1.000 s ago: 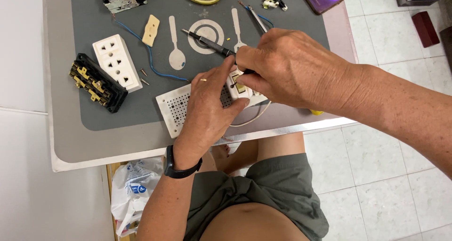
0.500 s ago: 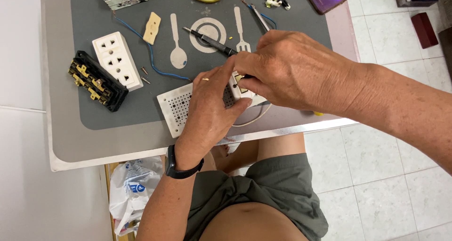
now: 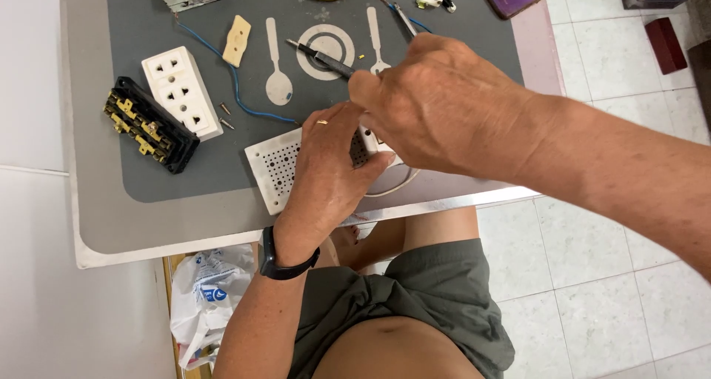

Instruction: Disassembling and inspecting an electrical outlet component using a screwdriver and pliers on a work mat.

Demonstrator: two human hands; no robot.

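White perforated box (image 3: 275, 165) on the grey mat (image 3: 163, 179), both hands working.
Left hand (image 3: 329, 168) presses it down; right hand (image 3: 437, 105) pinches a screwdriver (image 3: 322, 59). The tip may slip if the box shifts.

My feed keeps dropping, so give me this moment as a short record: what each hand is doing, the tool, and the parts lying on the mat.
left hand: presses on the white perforated plate, fingers at a small part hidden under both hands
right hand: grips a screwdriver, tip pointing up and to the left
white socket cover: flat on the grey mat, left of the hands
black socket base: touching the cover's left side
blue wire: loose, between cover and hands
screws: two, beside the cover
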